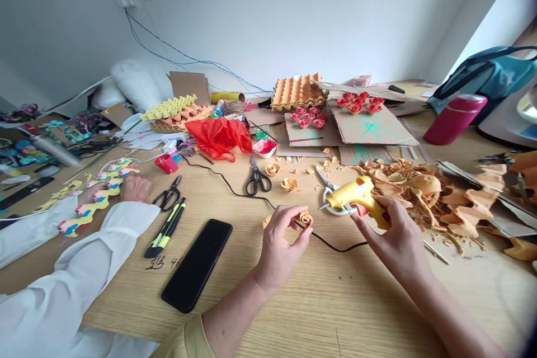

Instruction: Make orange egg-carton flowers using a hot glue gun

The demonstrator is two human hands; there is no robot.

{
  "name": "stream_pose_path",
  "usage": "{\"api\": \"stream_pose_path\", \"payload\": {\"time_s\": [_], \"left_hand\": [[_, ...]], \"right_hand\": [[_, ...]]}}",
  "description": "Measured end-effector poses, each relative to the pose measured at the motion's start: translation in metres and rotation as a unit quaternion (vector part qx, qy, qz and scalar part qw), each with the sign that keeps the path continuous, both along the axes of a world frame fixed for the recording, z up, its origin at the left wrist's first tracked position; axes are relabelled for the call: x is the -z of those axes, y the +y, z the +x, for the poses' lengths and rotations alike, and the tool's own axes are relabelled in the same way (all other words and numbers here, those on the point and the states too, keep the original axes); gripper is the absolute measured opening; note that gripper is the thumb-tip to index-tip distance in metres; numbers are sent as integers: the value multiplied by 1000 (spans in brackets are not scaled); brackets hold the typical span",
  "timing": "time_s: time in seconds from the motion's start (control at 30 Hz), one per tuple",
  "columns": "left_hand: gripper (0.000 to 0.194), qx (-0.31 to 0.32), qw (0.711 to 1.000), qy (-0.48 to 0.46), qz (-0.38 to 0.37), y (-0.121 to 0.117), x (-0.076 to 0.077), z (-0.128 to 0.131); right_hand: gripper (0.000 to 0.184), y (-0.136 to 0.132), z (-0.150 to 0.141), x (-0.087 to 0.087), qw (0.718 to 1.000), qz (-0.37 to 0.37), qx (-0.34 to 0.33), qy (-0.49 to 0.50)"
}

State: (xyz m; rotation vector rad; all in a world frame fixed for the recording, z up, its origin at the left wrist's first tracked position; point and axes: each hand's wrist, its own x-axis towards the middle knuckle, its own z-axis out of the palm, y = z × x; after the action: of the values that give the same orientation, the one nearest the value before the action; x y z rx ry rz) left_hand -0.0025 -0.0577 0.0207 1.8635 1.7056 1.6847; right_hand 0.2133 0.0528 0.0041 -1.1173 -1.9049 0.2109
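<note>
Between the thumb and fingers of my left hand (pixel 283 246) is a small orange rolled paper-pulp flower (pixel 306 219). My right hand (pixel 396 238) grips a yellow hot glue gun (pixel 354 193), its nozzle pointing left towards the flower but apart from it. A black cord (pixel 339 250) runs over the table below both hands. Beyond the flower sit orange pulp cups (pixel 289 184) and, partly behind the glue gun, scissors with white handles (pixel 331 190). Another orange piece (pixel 267 222) is half hidden behind my left hand.
A heap of torn egg-carton pieces (pixel 428 190) lies to the right. A phone (pixel 197 265), a box cutter (pixel 165 229) and black scissors (pixel 257 179) lie left and ahead. Red flowers (pixel 356 106) stand on cardboard (pixel 377 128). At left, a co-worker's white sleeve (pixel 104 240) reaches in.
</note>
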Motion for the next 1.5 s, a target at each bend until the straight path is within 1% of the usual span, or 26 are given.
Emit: {"api": "stream_pose_path", "payload": {"time_s": [0.17, 0.33, 0.5, 0.67, 0.97, 1.13, 1.5], "left_hand": [[38, -15, 1000, 21, 13, -2, -5, 3], [36, -13, 999, 23, 19, -2, -8, 4], [34, -18, 1000, 20, 13, -2, -6, 5], [34, -22, 1000, 16, 3, -3, -4, 6], [34, -16, 1000, 3, -3, -3, -3, 5], [33, -18, 1000, 14, 8, -3, -5, 6], [32, -10, 1000, 5, 14, -4, -8, 6]], "right_hand": [[47, -9, -5, -7, 998, 46, -39, -4], [47, -10, -7, -9, 997, 78, -22, 4], [46, -11, -8, -7, 997, 74, -21, -2], [45, -11, -8, -5, 995, 90, -34, -7], [48, -14, -7, -7, 995, 92, -30, -12], [45, -13, -6, -6, 994, 108, -25, -13], [42, -15, -7, -10, 990, 138, -24, -4]]}}
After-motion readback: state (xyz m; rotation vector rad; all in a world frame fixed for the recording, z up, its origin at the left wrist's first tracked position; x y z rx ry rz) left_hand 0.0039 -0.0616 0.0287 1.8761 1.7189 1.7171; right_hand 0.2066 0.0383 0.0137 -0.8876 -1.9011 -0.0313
